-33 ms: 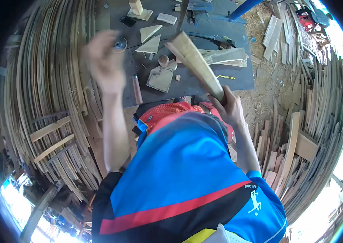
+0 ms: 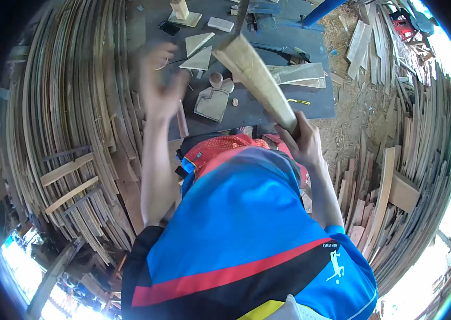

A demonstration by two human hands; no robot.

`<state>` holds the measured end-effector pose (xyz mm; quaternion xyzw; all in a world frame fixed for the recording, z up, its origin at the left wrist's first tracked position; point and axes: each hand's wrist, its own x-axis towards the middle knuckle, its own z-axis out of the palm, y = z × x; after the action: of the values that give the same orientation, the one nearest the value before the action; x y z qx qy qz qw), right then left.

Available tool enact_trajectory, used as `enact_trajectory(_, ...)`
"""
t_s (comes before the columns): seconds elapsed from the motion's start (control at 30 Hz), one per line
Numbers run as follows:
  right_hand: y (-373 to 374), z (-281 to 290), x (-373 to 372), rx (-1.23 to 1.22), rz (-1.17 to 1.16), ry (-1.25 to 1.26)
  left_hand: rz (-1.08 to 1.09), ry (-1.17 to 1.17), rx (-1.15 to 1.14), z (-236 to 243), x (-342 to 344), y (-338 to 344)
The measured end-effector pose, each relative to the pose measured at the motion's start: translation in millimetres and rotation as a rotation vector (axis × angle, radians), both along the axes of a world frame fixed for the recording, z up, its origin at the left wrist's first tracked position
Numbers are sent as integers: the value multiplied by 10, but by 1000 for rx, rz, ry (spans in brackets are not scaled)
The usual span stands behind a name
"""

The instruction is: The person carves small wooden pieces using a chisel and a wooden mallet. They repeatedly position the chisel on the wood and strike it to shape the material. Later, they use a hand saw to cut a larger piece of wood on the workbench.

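My right hand (image 2: 304, 141) is closed round the lower end of a long wooden board (image 2: 260, 80), which slants up and left above the table. At the table's left edge is my left hand (image 2: 162, 88), slightly blurred, its thumb apart from the fingers and nothing visible in its grip. A small round disc is mostly hidden behind those fingers. Beside that hand a reddish-brown stick-like piece (image 2: 182, 120) lies on the dark table (image 2: 310, 106). Nearby are a flat wooden cutout (image 2: 211, 105), a round wooden piece (image 2: 216, 80) and two triangular offcuts (image 2: 197, 58).
Other boards (image 2: 302, 74) and a yellow cord (image 2: 298, 102) lie to the table's right. Behind are a black phone-like object (image 2: 169, 28), a pale block (image 2: 220, 24) and a wooden post on a base (image 2: 184, 18). Stacked timber (image 2: 71, 96) flanks me left; more planks (image 2: 417, 138) stand right.
My left hand has moved right and slightly nearer, its thumb now spread from the fingers. The board's far end has shifted slightly left and up in my right hand.
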<state>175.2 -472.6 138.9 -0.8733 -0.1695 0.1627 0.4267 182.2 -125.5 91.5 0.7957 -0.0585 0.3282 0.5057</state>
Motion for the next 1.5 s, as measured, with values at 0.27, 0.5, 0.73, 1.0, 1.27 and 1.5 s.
enact_trajectory(0.27, 276, -177, 42, -263, 94, -89, -166, 478, 246, -1538, 151, -321)
enact_trajectory(0.5, 165, -53, 31, -23, 9, -15, -65, 613, 44, -1416, 143, -522)
enact_trajectory(0.73, -616, -671, 201, -394, -241, 138, -42, 471, -191, -1107, 174, -717)
enact_trajectory(1.0, -769, -1661, 914, -479, -500, 58, -132, 482, -220, -1268, 244, -737)
enact_trajectory(1.27, -336, -1879, 1357, -484, -506, 112, -153, 515, -288, -1268, 222, -682)
enact_trajectory(1.5, -238, -1736, 1571, -628, -305, -62, -115, 489, -272, -1278, 214, -714)
